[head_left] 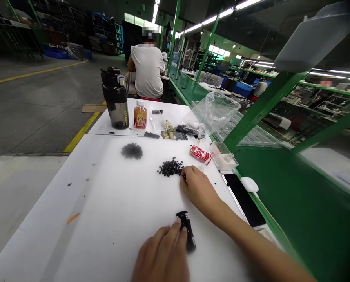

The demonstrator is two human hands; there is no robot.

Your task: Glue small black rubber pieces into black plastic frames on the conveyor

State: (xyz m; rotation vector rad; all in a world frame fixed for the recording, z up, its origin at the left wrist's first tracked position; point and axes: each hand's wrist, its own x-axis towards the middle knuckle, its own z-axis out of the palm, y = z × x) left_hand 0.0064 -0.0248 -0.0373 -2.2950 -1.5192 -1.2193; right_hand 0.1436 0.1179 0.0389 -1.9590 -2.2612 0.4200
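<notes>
Long axis pointing forward, slightly left, the black part [190, 237] touches left hand [164, 252]; right hand [198, 188] apart, grips unclear.

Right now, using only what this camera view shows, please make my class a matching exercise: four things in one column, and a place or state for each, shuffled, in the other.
Things
1. Left hand
2. Right hand
3. Small packet
4. Bottle of amber liquid

Places and states
A. Upright beside the dark tumbler
B. At the edge of a pile of small black pieces
C. Mostly red, lying down
D. Fingers on a long black part

Right pairs: 1-D, 2-B, 3-C, 4-A
</notes>
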